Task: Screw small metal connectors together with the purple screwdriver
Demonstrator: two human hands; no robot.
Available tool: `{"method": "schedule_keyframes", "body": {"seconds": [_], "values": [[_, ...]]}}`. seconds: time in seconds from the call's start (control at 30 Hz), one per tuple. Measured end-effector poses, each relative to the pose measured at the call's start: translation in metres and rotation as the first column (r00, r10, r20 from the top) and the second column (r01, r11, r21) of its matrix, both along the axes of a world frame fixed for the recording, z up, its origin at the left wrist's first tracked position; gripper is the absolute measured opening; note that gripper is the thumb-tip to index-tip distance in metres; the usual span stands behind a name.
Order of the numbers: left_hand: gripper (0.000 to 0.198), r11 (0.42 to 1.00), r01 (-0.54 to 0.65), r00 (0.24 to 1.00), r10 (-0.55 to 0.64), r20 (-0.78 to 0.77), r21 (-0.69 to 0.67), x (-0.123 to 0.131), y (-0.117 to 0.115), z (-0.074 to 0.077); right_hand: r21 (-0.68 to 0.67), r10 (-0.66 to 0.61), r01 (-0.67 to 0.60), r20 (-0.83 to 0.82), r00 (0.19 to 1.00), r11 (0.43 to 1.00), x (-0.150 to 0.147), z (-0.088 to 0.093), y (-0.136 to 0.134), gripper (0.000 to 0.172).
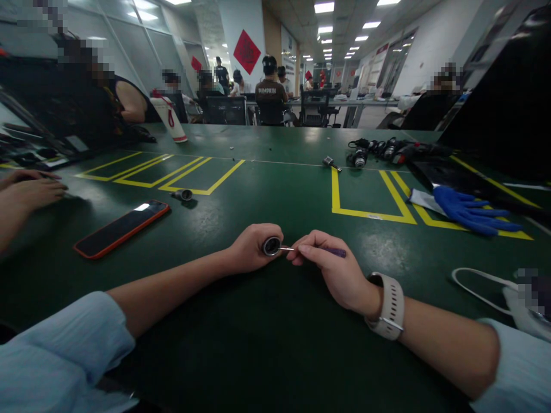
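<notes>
Closing around a round metal part, the left hand hides nearly all of its body; only the rimmed end shows, and its dark inside is hard to make out. The part is over the green table, straight in front of the wearer, its rimmed end facing back toward the camera. With the body inside the fist, the long axis cannot be told.

The right hand pinches a thin tool between thumb and fingers, which cover its middle. The tool lies nearly level, its shaft pointing left to the part and its purple handle pointing right. Its tip is at the rim; whether it touches cannot be told.

At the far left, another person's hands are cut off, and what they hold is unclear. Near them lies a phone, slanting up to the right.
</notes>
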State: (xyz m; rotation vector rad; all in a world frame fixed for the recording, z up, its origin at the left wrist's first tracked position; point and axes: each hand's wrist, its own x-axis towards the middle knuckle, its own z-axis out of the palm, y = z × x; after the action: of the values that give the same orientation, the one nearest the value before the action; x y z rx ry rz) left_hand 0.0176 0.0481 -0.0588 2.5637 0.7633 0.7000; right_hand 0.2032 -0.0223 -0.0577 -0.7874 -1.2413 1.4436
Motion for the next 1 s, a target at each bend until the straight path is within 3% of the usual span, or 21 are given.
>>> {"method": "schedule_keyframes", "body": {"seconds": [0.1,0.23,0.47,0.6,1.0], "values": [[0.016,1.0,0.003,0.999,-0.003,0.043,-0.003,0.0,-0.0005,0.0008,-0.083,0.003,-0.011,-0.086,0.996,0.997,-0.0006,0.0008,0.0009,0.009],[0.017,1.0,0.019,0.997,-0.018,0.075,-0.016,0.0007,-0.0015,0.0022,-0.089,0.023,-0.036,-0.147,0.989,0.995,-0.0015,0.001,0.0006,0.008],[0.016,1.0,-0.024,0.997,0.025,0.07,-0.018,0.0007,-0.0014,0.0014,0.086,0.0,0.003,-0.038,0.999,0.996,0.0006,-0.004,-0.0014,0.008],[0.015,0.999,-0.03,0.998,0.031,0.053,-0.019,0.0007,-0.0018,0.0023,0.121,-0.015,0.012,0.023,1.0,0.993,0.0005,-0.0042,-0.0023,0.008],[0.017,0.997,-0.023,0.993,0.031,0.116,-0.072,0.0001,-0.0032,0.0039,-0.067,0.026,-0.038,-0.173,0.985,0.997,-0.0034,-0.001,0.0003,0.007]]}}
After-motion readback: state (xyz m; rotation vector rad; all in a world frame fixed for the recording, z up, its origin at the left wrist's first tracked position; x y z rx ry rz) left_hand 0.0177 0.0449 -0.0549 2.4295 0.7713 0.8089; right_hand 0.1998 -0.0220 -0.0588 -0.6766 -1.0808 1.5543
